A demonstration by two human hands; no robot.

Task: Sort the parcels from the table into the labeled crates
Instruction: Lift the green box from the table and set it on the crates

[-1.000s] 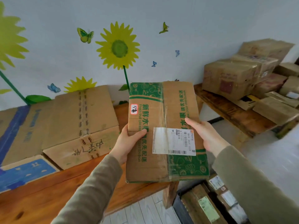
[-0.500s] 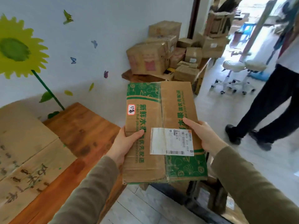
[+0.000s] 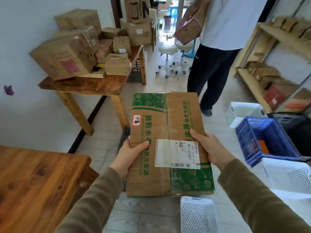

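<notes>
A flat brown cardboard parcel (image 3: 168,128) with green print and a white shipping label is held out in front of me above the floor. My left hand (image 3: 130,153) grips its left edge, thumb on top. My right hand (image 3: 211,149) grips its right edge the same way. To the right on the floor stand a blue crate (image 3: 262,140) and white perforated crates (image 3: 289,177), with another white crate (image 3: 196,214) just below the parcel and one further back (image 3: 242,110).
The wooden table (image 3: 33,182) I face is at lower left. A second wooden table (image 3: 87,84) piled with cardboard boxes (image 3: 67,56) stands by the wall. A person (image 3: 217,47) stands ahead. Shelves (image 3: 269,64) with boxes line the right. White stools (image 3: 168,52) are behind.
My view has swung right, away from the table and the sunflower wall towards the floor crates. The parcel stays in both hands with the same grip.
</notes>
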